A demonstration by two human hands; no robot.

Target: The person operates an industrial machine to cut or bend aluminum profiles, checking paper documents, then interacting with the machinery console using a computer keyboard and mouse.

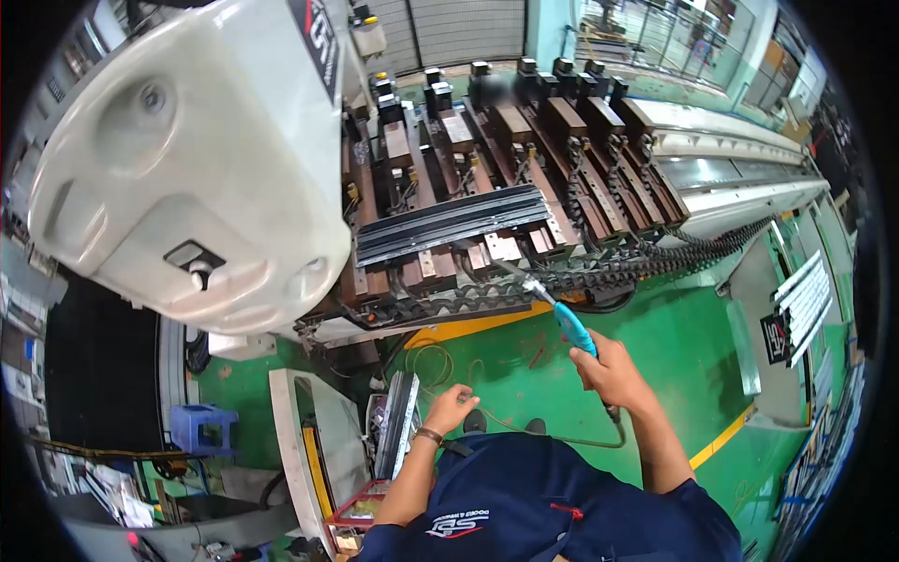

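My right hand (611, 368) is wrapped round the handle of a blue air blow gun (574, 328). Its metal nozzle points up and left toward several dark grey metal profiles (454, 225) lying side by side across the machine's clamps. A thin hose (581, 440) runs from the gun's lower end past my waist. My left hand (451, 408) is held low in front of my body, with a band on the wrist. Its fingers are curled together, and whatever may be in them is too small to make out.
A large white machine housing (206, 169) rises at the left. Brown clamp blocks (567, 117) and a black cable chain (655, 267) line the machine bed. More profiles (398, 421) stand beside my left arm. A blue stool (203, 429) and stacked white profiles (803, 304) stand farther out.
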